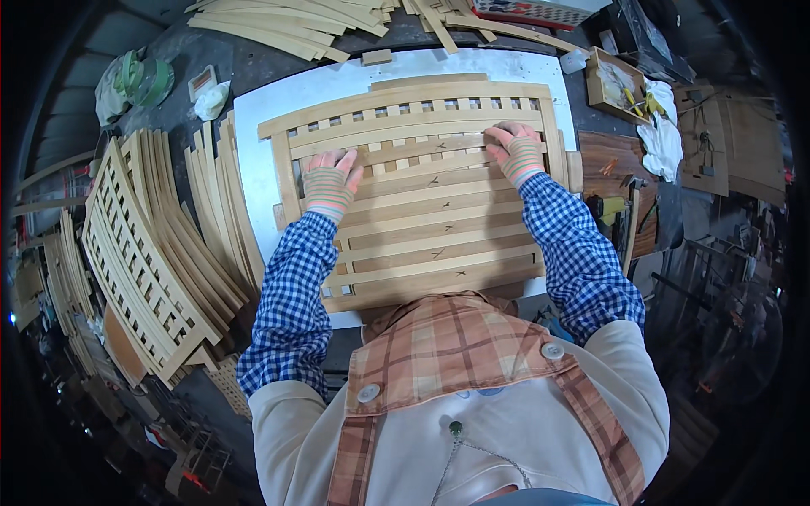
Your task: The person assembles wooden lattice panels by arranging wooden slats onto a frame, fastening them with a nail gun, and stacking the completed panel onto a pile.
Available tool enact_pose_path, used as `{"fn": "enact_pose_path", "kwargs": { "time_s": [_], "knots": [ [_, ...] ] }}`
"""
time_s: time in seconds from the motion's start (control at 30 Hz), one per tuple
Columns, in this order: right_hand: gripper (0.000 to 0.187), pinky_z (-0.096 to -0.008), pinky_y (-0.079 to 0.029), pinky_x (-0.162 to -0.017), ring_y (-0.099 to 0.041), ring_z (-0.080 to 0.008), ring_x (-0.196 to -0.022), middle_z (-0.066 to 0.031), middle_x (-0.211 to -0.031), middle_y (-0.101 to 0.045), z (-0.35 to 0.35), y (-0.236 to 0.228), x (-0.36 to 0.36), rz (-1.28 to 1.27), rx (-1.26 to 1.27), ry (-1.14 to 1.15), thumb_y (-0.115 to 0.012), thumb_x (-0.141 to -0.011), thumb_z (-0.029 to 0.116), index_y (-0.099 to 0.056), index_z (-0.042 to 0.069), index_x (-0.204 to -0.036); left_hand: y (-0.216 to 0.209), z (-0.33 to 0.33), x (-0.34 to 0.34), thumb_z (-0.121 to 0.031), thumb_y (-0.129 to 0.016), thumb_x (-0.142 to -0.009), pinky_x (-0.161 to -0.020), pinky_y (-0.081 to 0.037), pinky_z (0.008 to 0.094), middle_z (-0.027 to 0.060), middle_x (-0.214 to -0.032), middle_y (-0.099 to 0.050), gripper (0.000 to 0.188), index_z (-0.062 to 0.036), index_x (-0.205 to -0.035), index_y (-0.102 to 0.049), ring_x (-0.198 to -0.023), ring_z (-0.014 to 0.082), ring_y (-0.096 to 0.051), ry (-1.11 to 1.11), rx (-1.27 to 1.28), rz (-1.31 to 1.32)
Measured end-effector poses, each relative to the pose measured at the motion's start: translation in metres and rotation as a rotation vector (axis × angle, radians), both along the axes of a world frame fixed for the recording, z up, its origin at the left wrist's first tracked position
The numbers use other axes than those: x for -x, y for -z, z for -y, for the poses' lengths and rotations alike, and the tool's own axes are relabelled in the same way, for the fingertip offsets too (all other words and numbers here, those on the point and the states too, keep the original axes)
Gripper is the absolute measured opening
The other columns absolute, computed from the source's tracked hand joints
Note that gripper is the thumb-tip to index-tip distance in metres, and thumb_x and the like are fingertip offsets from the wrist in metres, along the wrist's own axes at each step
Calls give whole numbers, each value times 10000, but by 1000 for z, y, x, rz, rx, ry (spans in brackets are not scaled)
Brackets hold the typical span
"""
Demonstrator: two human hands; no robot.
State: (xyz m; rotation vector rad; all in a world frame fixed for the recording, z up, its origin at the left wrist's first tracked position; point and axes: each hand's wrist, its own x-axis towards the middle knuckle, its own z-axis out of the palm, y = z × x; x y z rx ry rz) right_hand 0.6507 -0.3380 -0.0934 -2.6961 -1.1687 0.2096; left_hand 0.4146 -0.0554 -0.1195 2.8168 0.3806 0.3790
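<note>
A wooden lattice frame (pixel 405 93) lies flat in front of me, with a row of square gaps along its far side. Across it run several pale wooden slats (pixel 472 224), some with pencilled crosses. One marked slat (pixel 422 150) lies between my two hands, over the far half of the frame. My left hand (pixel 331 181), in a striped knit glove, is closed around its left end. At the right end my right hand (pixel 515 153), gloved alike, has its fingers curled over the wood. The undersides of both grips are hidden.
Beneath the frame is a white board (pixel 253 118). Stacked curved slats (pixel 181 228) and another lattice panel (pixel 139 261) stand at the left. More loose slats (pixel 287 25) lie at the back. To the right are a wooden box (pixel 614 88), a white cloth (pixel 661 145) and a hammer (pixel 633 215).
</note>
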Motion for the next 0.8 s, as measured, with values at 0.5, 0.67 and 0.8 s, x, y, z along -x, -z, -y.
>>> {"fn": "enact_pose_path", "kwargs": {
  "time_s": [0.5, 0.67, 0.8],
  "knots": [
    [365, -438, -414, -894, -543, -303, -1018, -82, -1065, -597, 38, -29, 22, -102, 174, -287, -611, -771, 308, -560, 164, -1103, -22, 30, 23, -285, -639, -782, -883, -406, 422, 92, -1090, -575, 409, -115, -1143, -551, -1012, 282, -533, 220, 39, -176],
    [168, -423, -496, -648, -620, -271, -773, -73, -775, -639, 22, -7, 14, 24, 69, -270, -627, -670, 259, -660, 146, -789, -24, 29, 27, -202, -597, -814, -845, -423, 419, 108, -973, -615, 323, -90, -1116, -575, -941, 295, -547, 201, -3, -476],
    [177, -403, -437, -788, -573, -218, -891, 12, -918, -618, 46, 7, 31, 86, -2, -252, -637, -699, 251, -628, 186, -864, -12, 31, 46, -130, -598, -790, -823, -438, 425, 135, -1010, -588, 331, -27, -1102, -557, -936, 306, -545, 298, -50, -155]
  ]
}}
